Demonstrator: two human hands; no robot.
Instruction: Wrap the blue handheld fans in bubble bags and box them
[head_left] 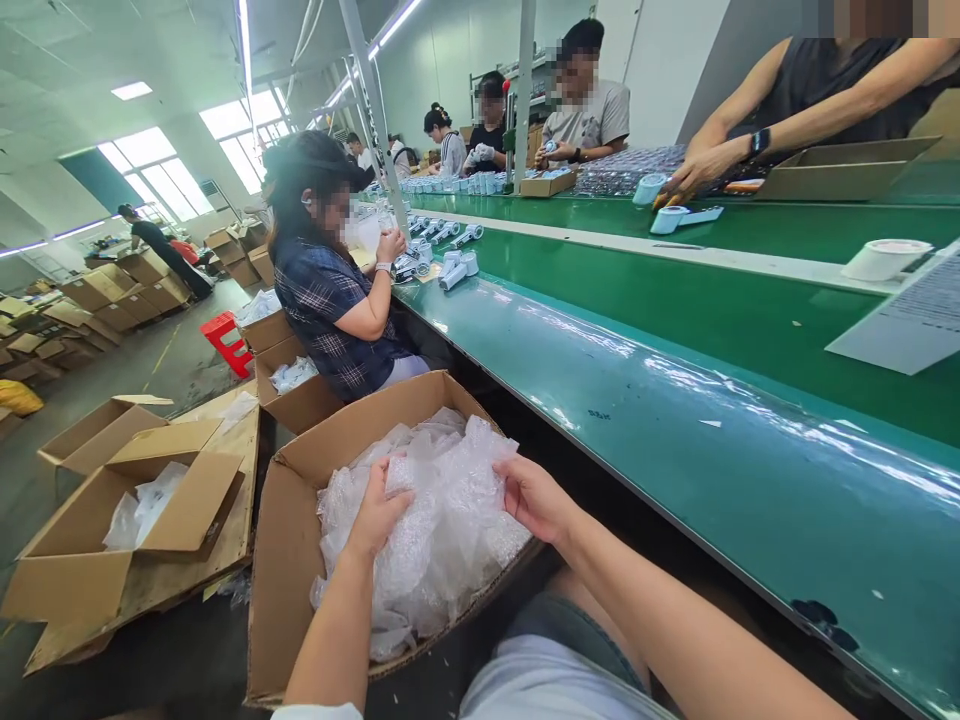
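Bubble wrap (435, 520) fills the cardboard box (289, 540) beneath both hands (534, 500).

Carton walls (281, 560) surround the bubble wrap (442, 530), with open room above.

Hands (381, 505) holding bubble wrap (439, 500), cardboard box (289, 560)
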